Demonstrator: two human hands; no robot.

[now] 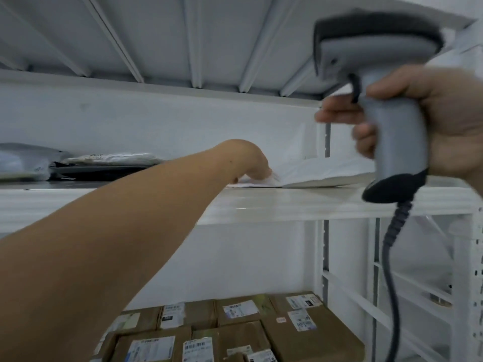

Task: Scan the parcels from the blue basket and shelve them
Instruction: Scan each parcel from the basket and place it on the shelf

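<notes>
With the barcode scanner [392, 121] clamped in the right hand [444, 118] & kept clear, the white mailer parcel [326, 171], lying on the shelf [261, 205] at the left hand [251, 163] fingertips (pinch vs. press can't be told), is best slid fully in before being released.

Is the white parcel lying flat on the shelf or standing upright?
Flat: the white parcel lies on the shelf, left hand at its left end.

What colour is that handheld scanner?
The scanner is grey with black trim, clearest in the head view.
</notes>
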